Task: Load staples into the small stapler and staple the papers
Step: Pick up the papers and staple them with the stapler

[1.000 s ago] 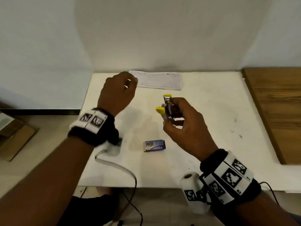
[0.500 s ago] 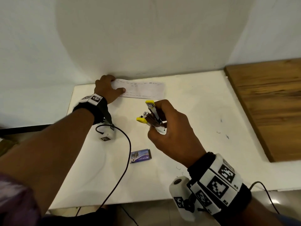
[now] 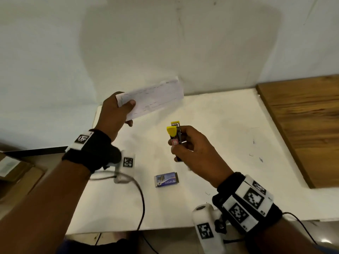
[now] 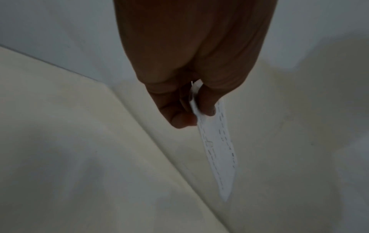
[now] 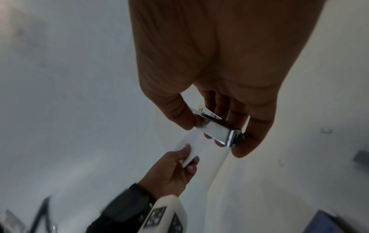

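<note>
My left hand pinches one end of the white papers and holds them in the air above the back of the white table. The left wrist view shows the papers edge-on between thumb and fingers of that hand. My right hand grips the small metal stapler, its yellow-tipped end pointing up, a little right of and below the papers. In the right wrist view the stapler sits between thumb and fingers, with the left hand and papers beyond.
A small blue staple box lies on the table near the front middle. A black cable runs off the front edge. A wooden board covers the right side. Loose staples dot the table on the right. The wall stands close behind.
My left hand reached the papers at the back of the table, took hold of them and lifted them off. My right hand kept the stapler and turned it more upright.
</note>
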